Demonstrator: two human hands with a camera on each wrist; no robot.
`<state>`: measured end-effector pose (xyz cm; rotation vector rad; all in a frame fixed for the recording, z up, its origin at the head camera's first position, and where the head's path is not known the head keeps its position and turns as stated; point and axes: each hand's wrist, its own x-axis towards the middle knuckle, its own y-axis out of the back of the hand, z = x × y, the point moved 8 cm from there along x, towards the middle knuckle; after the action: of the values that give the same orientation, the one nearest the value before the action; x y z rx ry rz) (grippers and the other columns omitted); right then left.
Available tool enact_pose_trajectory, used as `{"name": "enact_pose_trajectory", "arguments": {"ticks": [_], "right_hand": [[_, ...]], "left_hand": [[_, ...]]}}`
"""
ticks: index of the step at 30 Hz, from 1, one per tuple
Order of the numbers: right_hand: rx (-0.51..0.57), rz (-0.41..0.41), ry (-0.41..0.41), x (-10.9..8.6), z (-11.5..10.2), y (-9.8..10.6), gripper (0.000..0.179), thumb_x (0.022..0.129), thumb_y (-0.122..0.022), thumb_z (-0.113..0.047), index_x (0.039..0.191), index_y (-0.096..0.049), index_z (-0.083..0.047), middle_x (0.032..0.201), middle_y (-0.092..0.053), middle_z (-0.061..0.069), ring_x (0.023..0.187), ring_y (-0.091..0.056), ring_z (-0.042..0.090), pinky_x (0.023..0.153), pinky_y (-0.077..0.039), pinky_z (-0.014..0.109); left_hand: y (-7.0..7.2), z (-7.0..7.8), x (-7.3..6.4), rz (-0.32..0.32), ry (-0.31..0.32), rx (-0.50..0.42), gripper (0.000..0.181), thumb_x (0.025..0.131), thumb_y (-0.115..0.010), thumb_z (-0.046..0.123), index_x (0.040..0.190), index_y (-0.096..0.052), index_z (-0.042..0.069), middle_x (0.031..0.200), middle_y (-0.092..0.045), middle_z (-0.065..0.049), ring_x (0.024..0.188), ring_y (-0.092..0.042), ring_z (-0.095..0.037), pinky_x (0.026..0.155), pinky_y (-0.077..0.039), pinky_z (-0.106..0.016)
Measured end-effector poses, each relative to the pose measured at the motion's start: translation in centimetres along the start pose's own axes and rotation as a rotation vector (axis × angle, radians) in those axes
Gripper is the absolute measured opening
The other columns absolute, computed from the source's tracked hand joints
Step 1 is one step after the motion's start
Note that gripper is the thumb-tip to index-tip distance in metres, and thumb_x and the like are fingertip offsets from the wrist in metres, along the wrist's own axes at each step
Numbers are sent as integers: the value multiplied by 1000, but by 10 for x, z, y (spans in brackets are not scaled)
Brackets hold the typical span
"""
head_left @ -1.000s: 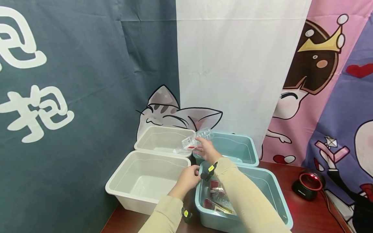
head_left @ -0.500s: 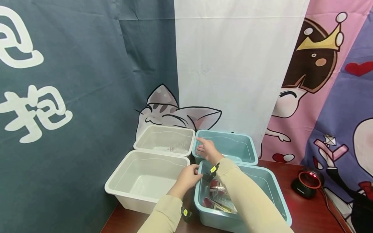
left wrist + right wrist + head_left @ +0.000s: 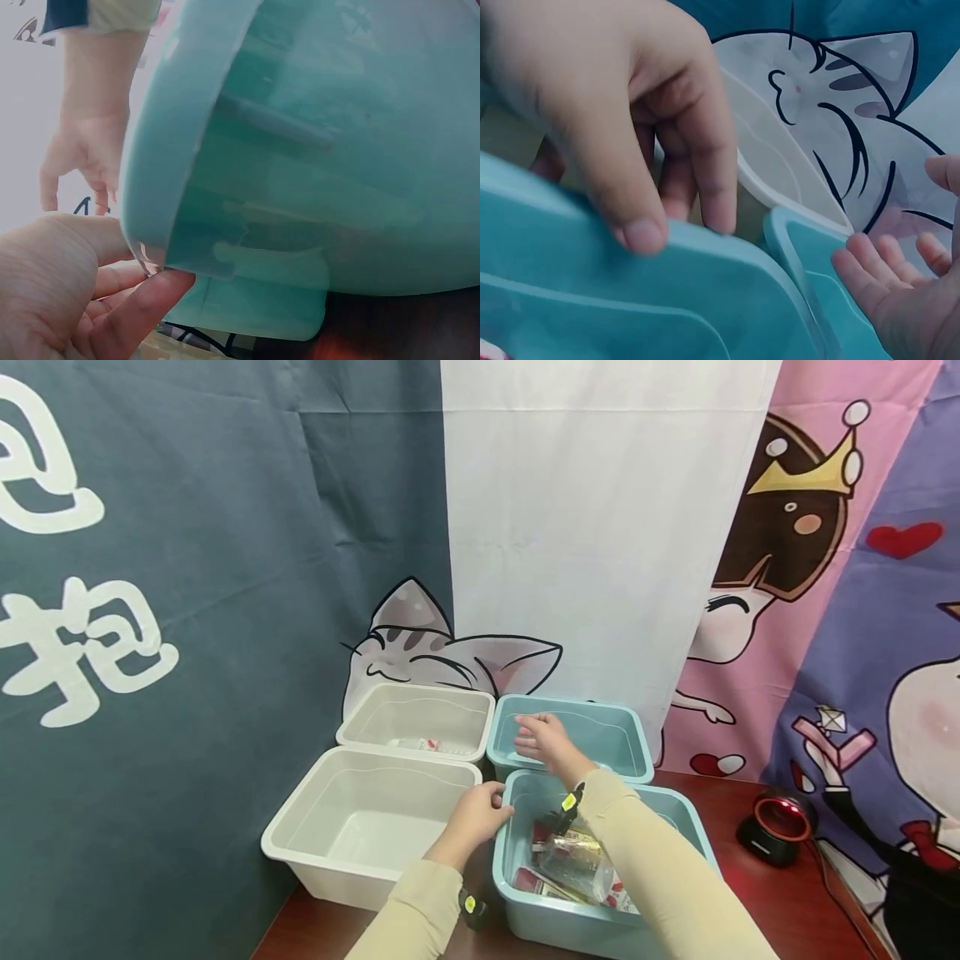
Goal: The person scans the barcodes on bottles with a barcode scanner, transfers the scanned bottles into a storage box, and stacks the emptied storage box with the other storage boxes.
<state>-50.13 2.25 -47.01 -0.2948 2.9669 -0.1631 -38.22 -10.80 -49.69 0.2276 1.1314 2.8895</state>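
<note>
My left hand (image 3: 474, 817) pinches the left rim of the front blue tub (image 3: 501, 860), as the left wrist view also shows, with thumb and fingers on either side of the edge. My right hand (image 3: 546, 742) hangs over the back blue tub (image 3: 637, 735), fingers extended and holding nothing. In the right wrist view the right palm (image 3: 922, 315) is turned up beside the tub rims. A clear plastic bottle (image 3: 423, 744) with a red mark lies low in the back white tub (image 3: 360, 708), partly hidden by its front wall. Inside the front blue tub lie another clear plastic item (image 3: 573, 864) and several packages.
The front white tub (image 3: 300, 827) stands left of my left hand. A black device with a glowing red ring (image 3: 780, 825) sits on the brown table (image 3: 720, 802) at the right, its cable running forward. A printed curtain (image 3: 600, 527) hangs right behind the tubs.
My right hand has let go of the bottle, which dropped into the back white tub. That hand has since drifted slightly right. The left hand keeps its hold on the rim.
</note>
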Motion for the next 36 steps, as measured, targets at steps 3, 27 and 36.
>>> {"name": "enact_pose_trajectory", "arguments": {"ticks": [3, 27, 36], "right_hand": [[-51, -35, 17, -6, -5, 6, 47, 101, -61, -24, 135, -43, 3, 137, -50, 30, 112, -65, 42, 98, -54, 52], [-506, -507, 18, -73, 10, 48, 48, 102, -58, -24, 135, -48, 10, 125, -64, 27, 112, -65, 41, 96, -52, 58], [-808, -615, -3, -85, 39, 54, 51, 93, -68, -28, 134, -57, 1, 126, -66, 18, 115, -63, 32, 95, -53, 57]], "left_hand": [[1, 1, 0, 1, 5, -2, 40, 89, -76, 16, 124, -66, -3, 92, -68, -5, 83, -64, -18, 76, -59, -39], [2, 2, 0, 9, -3, 14, 38, 91, -74, 15, 124, -66, -1, 92, -67, -5, 84, -62, -19, 80, -59, -41], [0, 2, -1, -4, 9, 8, 39, 92, -74, 16, 126, -65, -1, 95, -68, -5, 86, -63, -18, 80, -59, -40]]}}
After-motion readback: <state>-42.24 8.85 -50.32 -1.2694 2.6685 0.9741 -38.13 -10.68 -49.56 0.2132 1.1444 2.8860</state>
